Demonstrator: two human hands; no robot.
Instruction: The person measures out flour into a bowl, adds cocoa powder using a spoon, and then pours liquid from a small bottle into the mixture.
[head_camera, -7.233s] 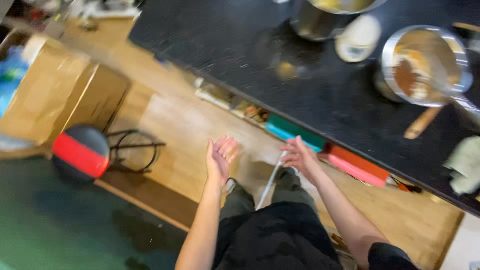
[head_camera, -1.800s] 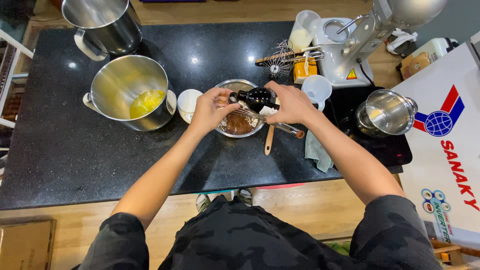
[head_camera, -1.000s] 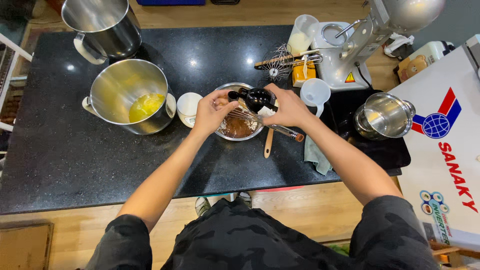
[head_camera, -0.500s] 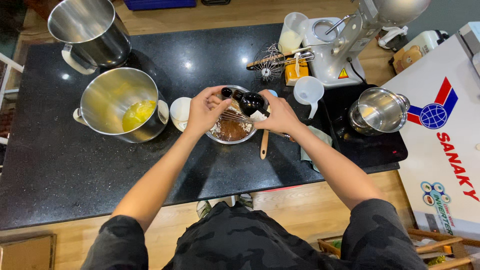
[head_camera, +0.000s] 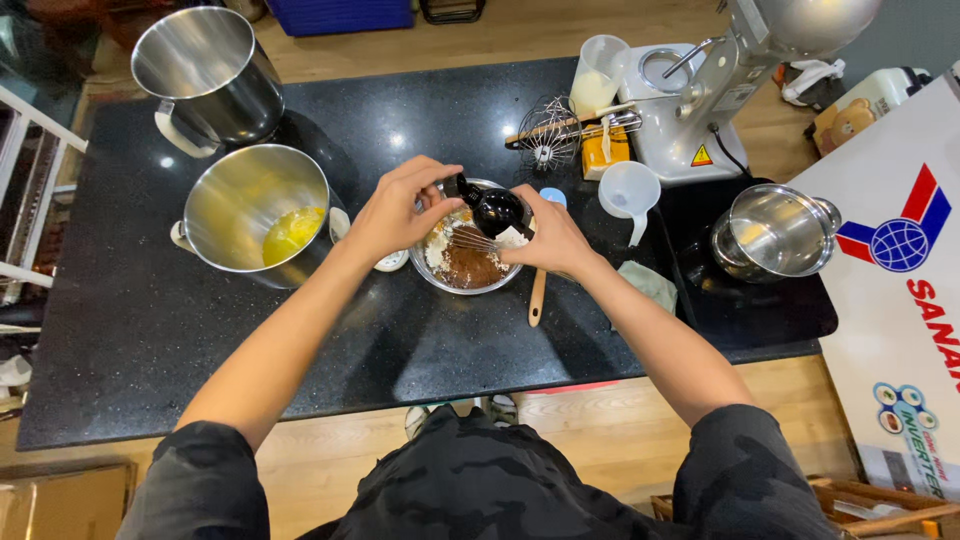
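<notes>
My right hand (head_camera: 545, 240) grips a small dark bottle (head_camera: 492, 209), tilted with its neck to the left over a small metal bowl (head_camera: 445, 279). Brown and white powder and a wire whisk lie in that bowl. My left hand (head_camera: 395, 210) pinches the bottle's cap end at the bowl's far left rim. A wooden handle (head_camera: 537, 297) sticks out toward me from beside the bowl, under my right wrist.
A large steel mixing bowl (head_camera: 250, 215) with yellow liquid stands to the left, a steel pot (head_camera: 205, 75) behind it. A stand mixer (head_camera: 720, 90), whisk attachment (head_camera: 545, 130), measuring cups (head_camera: 630, 190) and a steel bowl (head_camera: 775, 232) lie to the right on the black counter (head_camera: 120, 340).
Seven seconds back my empty hands hung below the counter edge. Since 1.8 s ago both hands stay on the bottle over the small bowl, the left working at its cap end.
</notes>
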